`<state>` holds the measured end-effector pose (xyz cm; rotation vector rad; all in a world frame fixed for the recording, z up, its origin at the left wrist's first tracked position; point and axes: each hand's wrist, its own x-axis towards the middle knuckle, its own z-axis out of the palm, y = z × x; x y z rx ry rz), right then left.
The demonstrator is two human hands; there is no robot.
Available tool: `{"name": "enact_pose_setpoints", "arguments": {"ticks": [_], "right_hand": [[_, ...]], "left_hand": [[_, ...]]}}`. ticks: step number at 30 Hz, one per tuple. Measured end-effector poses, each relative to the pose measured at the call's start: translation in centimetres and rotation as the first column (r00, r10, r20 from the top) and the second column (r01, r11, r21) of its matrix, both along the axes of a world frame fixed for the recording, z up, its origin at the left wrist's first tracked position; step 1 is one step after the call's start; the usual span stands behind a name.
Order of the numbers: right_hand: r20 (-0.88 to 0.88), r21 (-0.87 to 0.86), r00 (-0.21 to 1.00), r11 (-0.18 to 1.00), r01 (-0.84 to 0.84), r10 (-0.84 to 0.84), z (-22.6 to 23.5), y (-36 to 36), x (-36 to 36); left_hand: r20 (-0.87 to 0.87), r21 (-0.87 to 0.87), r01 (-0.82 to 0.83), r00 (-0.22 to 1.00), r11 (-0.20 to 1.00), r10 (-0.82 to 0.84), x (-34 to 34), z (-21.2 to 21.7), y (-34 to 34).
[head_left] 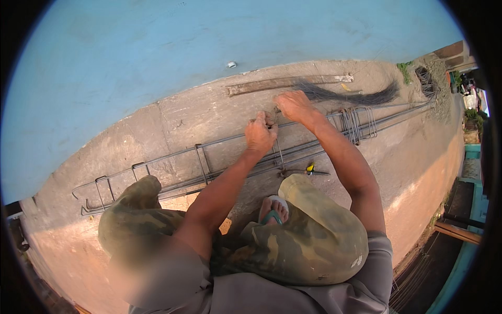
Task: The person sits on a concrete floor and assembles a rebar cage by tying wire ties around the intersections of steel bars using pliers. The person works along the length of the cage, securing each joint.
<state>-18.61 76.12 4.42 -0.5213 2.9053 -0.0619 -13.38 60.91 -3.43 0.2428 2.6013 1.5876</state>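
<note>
A long steel rebar cage [230,176] lies on the ground in front of me, with bent stirrups along its bars. My left hand [261,134] is closed at the cage's far upper bar, beside the top of a stirrup [280,152]. Just right of it and slightly farther away, my right hand [294,104] is closed in a pinch. Whatever thin piece lies between the fingertips is too small to make out. Behind my right hand, a bundle of thin dark wire [374,96] fans out on the ground.
A wooden plank [287,83] lies near the blue wall [209,36]. Several stirrups [351,125] are bunched on the cage's right part. A tool with a yellow and black handle [310,168] rests by my knee. More bent steel [424,81] lies far right.
</note>
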Motion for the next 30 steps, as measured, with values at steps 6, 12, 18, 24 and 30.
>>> {"name": "enact_pose_setpoints", "arguments": {"ticks": [6,12,18,24,30], "right_hand": [[0.559,-0.156,0.829,0.979,0.131,-0.022,5.7,0.0,1.4],[-0.338,-0.315,0.940,0.937,-0.149,0.036,5.1,-2.2,8.3],[-0.032,-0.315,0.884,0.844,0.433,-0.466,-6.8,4.3,26.3],[0.150,-0.310,0.765,0.705,0.637,-0.626,-9.7,3.0,29.0],[0.232,-0.318,0.744,0.674,0.667,-0.627,-8.8,2.9,29.4]], "left_hand": [[-0.075,0.014,0.026,0.997,1.000,-0.025,0.0,-1.7,0.2],[-0.037,0.008,0.019,0.999,1.000,-0.018,-0.6,-0.3,-0.1],[0.202,0.148,0.056,0.976,0.987,-0.086,-1.5,0.2,0.0],[0.330,0.214,0.143,0.920,0.966,-0.209,-3.4,-0.5,-2.0],[0.490,0.270,0.161,0.826,0.949,-0.280,-4.1,1.4,-2.7]]}}
